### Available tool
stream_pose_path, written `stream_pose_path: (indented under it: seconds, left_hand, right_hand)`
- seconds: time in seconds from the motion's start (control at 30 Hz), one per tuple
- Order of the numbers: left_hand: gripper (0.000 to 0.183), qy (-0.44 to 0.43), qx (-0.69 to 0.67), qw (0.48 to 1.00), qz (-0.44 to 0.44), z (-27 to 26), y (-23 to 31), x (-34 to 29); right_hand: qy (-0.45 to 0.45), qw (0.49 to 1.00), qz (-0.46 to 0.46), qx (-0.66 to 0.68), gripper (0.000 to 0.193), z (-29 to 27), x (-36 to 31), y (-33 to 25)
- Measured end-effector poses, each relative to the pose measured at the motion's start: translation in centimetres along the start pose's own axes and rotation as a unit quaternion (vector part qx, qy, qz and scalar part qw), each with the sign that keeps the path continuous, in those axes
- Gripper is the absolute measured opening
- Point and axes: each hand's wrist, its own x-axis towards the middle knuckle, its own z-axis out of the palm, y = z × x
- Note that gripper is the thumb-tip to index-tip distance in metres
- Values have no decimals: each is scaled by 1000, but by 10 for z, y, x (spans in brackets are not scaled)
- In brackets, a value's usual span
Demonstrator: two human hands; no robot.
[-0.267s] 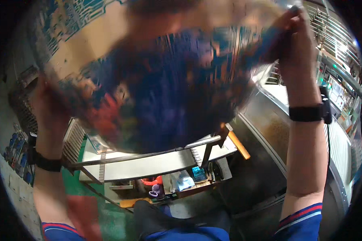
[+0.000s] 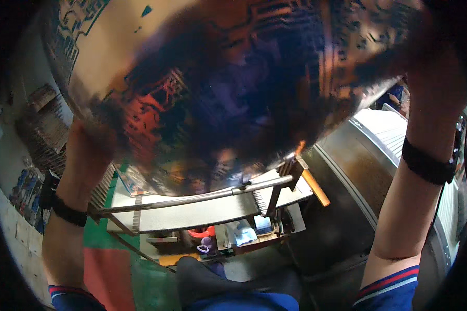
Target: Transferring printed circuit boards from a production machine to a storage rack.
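Observation:
A large shiny copper circuit board panel with dark etched traces is held up close to me, filling the upper part of the view. My left hand grips its lower left edge, fingers mostly lost in shadow. At the right edge my right hand also grips the panel, dark and partly hidden near the view's rim. Below the panel stands a slotted rack with a metal bar across its front and comb-like teeth at its sides. The panel's lower edge appears just above that bar; whether they touch I cannot tell.
Beneath the rack, a low shelf carries a red item, a purple item and small packs. An orange bar juts from the rack's right. Dark metal equipment stands at right. More racks stand at far left, over green and red floor.
The panel's right side and my right hand have moved right and slightly down. My left hand has shifted a little right and down. Both hands keep hold of the panel.

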Motion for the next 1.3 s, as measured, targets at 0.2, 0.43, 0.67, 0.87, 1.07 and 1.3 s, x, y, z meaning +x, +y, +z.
stream_pose_path:
  seconds: [0.2,0.43,0.67,0.87,1.07,1.3]
  left_hand:
    - [40,64,20,996,-55,-33,8,0]
    - [43,-117,105,985,65,-41,38,9]
    - [42,-248,139,930,233,-62,106,-3]
    - [35,11,242,933,265,-38,75,5]
    - [36,16,183,967,175,-92,108,27]
    - [35,155,133,960,194,-99,101,46]
  right_hand:
    - [-79,991,86,-61,33,-6,-35,18]
    - [-61,995,78,2,34,9,-21,27]
    - [-123,963,239,-5,34,13,-64,78]
    - [-29,973,176,-143,33,51,-96,69]
    - [-234,938,216,-135,32,2,-76,78]
    - [-306,897,205,-243,47,-16,-122,77]
